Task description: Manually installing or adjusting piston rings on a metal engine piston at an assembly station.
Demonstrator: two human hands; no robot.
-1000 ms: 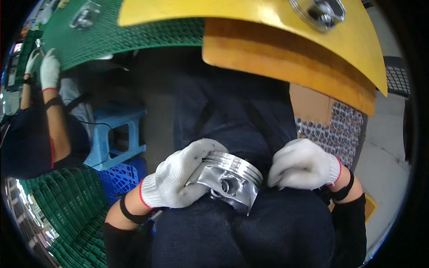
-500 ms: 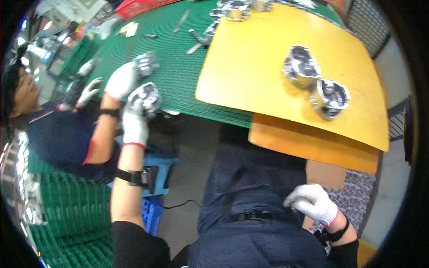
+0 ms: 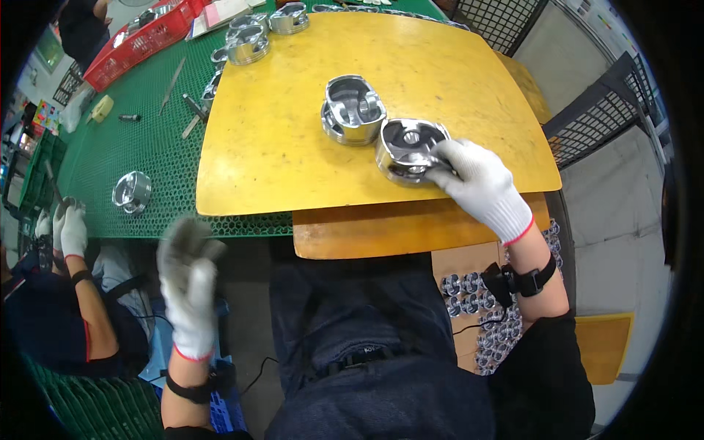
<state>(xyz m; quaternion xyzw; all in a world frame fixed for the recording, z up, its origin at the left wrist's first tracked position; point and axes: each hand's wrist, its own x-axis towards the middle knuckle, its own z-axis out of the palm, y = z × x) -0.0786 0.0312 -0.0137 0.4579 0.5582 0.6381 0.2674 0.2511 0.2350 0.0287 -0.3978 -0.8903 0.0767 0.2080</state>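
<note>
My right hand [image 3: 480, 183], in a white knit glove with a red cuff, has its thumb and fingers closed on the near rim of a shiny metal piston [image 3: 412, 147]. That piston rests on the yellow board [image 3: 279, 161], hollow side up. Right beside it, slightly farther off, stands another piston [image 3: 352, 110]. My left hand [image 3: 189, 282], gloved too and slightly blurred, hovers in front of the green mat's near edge with its fingers stretched out and nothing in it. Beyond it a single piston [image 3: 133, 192] sits on the green mat [image 3: 165, 147].
More pistons [image 3: 248, 44] stand at the board's far left corner. A red crate [image 3: 139, 44] lies at the back left. A co-worker's gloved hand [image 3: 73, 231] is at the mat's left edge. Below the board, several small metal parts [image 3: 469, 293] lie on cardboard. A dark mesh panel [image 3: 594, 110] stands at right.
My left hand has let go of a piston, which is now on the green mat, and drawn back. My right hand has risen from my lap to grip a piston. The view has swung right.
</note>
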